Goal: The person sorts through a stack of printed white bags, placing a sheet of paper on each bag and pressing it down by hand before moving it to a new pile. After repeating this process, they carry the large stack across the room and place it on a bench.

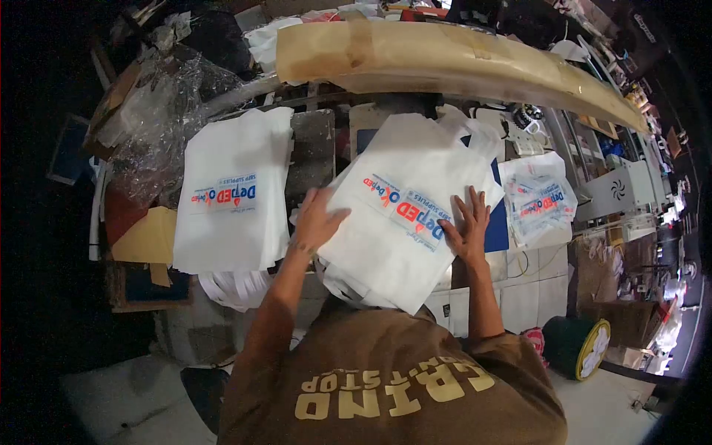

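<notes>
White printed bags lie tilted in the middle, with red and blue lettering. My left hand is at their left edge, its thumb over the top sheet and its fingers apart. On their right side rests my right hand, fingers spread over the white surface, nothing gripped. A neat stack of similar white bags lies to the left. Under the middle bags a blue surface shows at the right. Farther right is a white bag with smeared-looking print.
A long brown wrapped roll spans the far side. Crumpled clear plastic lies at the upper left. A grey metal box stands at the right, and a green round container is on the lower right.
</notes>
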{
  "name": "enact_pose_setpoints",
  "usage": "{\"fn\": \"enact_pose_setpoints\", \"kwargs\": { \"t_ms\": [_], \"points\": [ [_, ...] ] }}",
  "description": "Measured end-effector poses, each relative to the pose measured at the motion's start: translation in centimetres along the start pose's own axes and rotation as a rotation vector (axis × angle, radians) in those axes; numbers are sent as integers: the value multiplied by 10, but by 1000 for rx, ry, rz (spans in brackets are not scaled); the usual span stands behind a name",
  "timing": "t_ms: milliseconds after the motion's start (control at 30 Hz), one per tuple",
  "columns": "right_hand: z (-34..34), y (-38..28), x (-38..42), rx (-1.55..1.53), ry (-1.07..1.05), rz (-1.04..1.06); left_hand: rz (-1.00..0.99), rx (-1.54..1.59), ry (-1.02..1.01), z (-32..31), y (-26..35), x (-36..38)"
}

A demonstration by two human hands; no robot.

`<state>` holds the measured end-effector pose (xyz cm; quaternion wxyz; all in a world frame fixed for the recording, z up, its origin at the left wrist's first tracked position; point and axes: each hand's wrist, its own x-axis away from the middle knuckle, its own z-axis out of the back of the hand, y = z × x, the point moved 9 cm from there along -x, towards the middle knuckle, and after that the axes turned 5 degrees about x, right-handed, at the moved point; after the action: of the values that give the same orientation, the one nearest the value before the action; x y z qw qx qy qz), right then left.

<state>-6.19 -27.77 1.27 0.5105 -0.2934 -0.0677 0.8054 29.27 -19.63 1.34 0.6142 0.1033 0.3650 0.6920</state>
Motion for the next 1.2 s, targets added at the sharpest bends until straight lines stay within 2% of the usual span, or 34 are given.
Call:
{"fn": "enact_pose_setpoints", "kwargs": {
  "t_ms": [33,67,133,267,333,367,400,467,533,567,600,667,767,833,900,1000,1067,1133,1167,1200],
  "points": [
    [0,0,1,7,3,4,53,-54,88,-9,-4,-15],
    [4,1,2,-62,47,-10,50,-45,93,-11,-4,-27],
    [7,7,0,-128,97,-25,284,25,-99,-30,-26,-42],
    [6,11,6,-83,99,-57,182,-49,-24,-20,-20,-46],
    [-1,15,2,20,73,-63,230,-128,-23,-8,-5,-43],
    [-3,19,2,26,69,-44,278,-196,-33,4,1,-38],
    [-7,20,2,35,66,-24,246,-117,-22,24,17,-34],
    [-11,14,1,127,33,-19,301,-74,65,74,31,-18],
    [-13,6,-5,131,-48,-48,289,-32,191,127,19,5],
    [-13,4,-6,153,-49,-49,412,-27,207,161,13,14],
    [-14,5,-5,177,-49,-54,533,-22,221,192,1,25],
    [-19,12,-2,149,-12,-32,408,27,373,247,-51,43],
    [-19,16,-1,149,14,-30,485,-153,380,310,-121,50],
    [-18,16,0,125,-12,-30,494,-190,295,320,-184,51],
    [-13,13,0,89,-26,-5,481,-227,324,320,-246,57],
    [-7,13,-1,68,-95,25,515,-279,345,319,-300,69],
    [-3,11,0,21,-122,54,551,-294,334,301,-298,63],
    [-1,12,2,-24,-89,91,679,-763,344,310,-244,50],
    [1,11,1,-16,-87,80,597,-816,404,302,-187,32],
    [-2,11,-2,38,-139,47,359,-604,415,272,-180,13]
  ]
}}
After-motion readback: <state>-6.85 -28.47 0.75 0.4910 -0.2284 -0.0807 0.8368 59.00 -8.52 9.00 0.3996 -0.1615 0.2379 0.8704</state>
